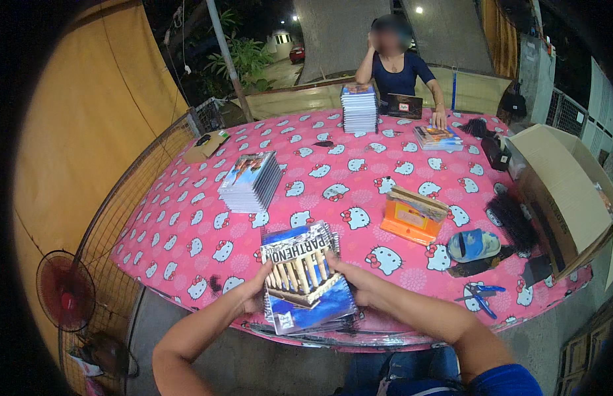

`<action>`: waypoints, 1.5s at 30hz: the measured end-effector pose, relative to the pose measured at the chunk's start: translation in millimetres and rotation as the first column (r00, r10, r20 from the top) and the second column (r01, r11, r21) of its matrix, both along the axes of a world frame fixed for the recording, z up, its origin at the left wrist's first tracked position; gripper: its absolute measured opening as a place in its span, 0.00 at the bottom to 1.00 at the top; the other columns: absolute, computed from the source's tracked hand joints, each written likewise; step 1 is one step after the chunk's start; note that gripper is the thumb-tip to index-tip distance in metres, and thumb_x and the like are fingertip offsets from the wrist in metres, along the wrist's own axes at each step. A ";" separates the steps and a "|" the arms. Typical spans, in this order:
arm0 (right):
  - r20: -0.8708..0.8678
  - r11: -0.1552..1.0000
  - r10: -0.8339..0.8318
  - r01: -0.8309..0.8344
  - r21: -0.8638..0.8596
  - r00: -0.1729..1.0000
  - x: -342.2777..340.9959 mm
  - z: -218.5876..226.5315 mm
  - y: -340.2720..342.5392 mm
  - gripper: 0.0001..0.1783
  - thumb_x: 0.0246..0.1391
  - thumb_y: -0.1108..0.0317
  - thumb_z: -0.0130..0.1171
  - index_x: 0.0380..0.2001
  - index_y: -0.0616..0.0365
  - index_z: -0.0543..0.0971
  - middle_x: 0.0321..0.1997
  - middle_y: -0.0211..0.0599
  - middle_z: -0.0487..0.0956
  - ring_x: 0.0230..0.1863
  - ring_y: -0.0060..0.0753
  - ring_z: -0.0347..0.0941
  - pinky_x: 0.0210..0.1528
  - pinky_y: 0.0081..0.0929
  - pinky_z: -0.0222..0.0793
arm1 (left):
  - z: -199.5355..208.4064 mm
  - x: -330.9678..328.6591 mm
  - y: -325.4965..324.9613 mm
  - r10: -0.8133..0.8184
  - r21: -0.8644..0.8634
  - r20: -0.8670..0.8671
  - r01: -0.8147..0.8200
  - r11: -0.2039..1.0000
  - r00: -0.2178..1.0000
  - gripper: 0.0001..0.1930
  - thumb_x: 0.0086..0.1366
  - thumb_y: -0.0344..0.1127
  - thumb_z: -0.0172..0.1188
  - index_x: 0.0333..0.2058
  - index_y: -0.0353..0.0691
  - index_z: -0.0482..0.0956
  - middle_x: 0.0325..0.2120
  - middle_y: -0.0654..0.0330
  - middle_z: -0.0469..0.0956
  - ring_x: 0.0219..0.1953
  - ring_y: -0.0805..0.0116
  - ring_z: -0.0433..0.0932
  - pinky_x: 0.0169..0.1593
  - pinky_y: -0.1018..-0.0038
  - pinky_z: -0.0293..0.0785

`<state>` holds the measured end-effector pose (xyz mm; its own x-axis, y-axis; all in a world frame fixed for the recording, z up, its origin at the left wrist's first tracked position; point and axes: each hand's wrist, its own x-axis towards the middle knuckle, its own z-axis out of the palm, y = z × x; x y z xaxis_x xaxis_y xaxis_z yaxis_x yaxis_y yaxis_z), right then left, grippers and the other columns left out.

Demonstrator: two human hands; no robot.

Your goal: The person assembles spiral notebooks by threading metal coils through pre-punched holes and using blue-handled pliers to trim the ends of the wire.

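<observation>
Close to the near table edge, my left hand (255, 290) and my right hand (359, 280) grip a small pile of spiral notebooks (309, 284) from both sides. The top cover shows a columned ruin against blue; several notebook edges show beneath it. My fingers wrap round the sides, thumbs on or near the upper edges. Farther left of centre stands a neat stack of spiral notebooks (250, 183). A taller stack of notebooks (359, 109) rises at the far side. A low pile of notebooks (438, 138) lies at the far right, under a co-worker's hand (439, 119).
A pink patterned cloth (168, 241) covers the table. At right are an orange box (414, 214), a blue-and-white pouch (474, 245), blue-handled pliers (481, 297), black binding coils (511, 219) and a large cardboard box (550, 204). A fan (65, 290) stands left. A person (400, 69) sits opposite.
</observation>
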<state>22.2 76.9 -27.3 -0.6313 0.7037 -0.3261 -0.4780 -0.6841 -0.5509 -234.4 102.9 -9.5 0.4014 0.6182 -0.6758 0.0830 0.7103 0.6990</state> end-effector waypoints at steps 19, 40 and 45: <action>-0.253 0.881 -0.405 0.449 0.147 0.878 56.0 -37.3 -85.5 0.41 0.42 0.65 0.61 0.60 0.61 0.57 0.50 0.51 0.74 0.49 0.49 0.75 0.51 0.44 0.73 | 36.7 76.9 -52.4 -0.091 0.545 0.293 -0.088 0.834 0.952 0.59 0.38 0.28 0.75 0.64 0.38 0.40 0.56 0.50 0.61 0.59 0.56 0.62 0.61 0.61 0.61; 0.470 0.442 -0.879 0.239 0.865 -0.076 132.3 -90.5 -305.6 0.38 0.40 0.58 0.63 0.56 0.60 0.66 0.53 0.45 0.72 0.55 0.45 0.67 0.57 0.41 0.63 | -34.8 285.2 -22.4 -0.949 0.787 0.293 0.536 0.306 0.112 0.75 0.31 0.43 0.80 0.65 0.40 0.24 0.66 0.48 0.33 0.68 0.62 0.37 0.68 0.66 0.37; 0.469 0.433 -0.847 0.189 0.882 -0.249 147.2 -117.0 -316.7 0.37 0.43 0.54 0.60 0.55 0.60 0.68 0.52 0.47 0.72 0.55 0.47 0.67 0.58 0.41 0.61 | -30.4 302.4 -28.2 -0.879 0.876 0.413 0.159 0.455 0.237 0.55 0.40 0.34 0.75 0.63 0.37 0.47 0.58 0.52 0.58 0.60 0.64 0.57 0.63 0.68 0.52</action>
<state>169.4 -239.8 -144.4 0.5995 0.7391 0.3072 0.5131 -0.0603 -0.8562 68.0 74.7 -39.9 0.8413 0.0242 0.5400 -0.5370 0.1508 0.8300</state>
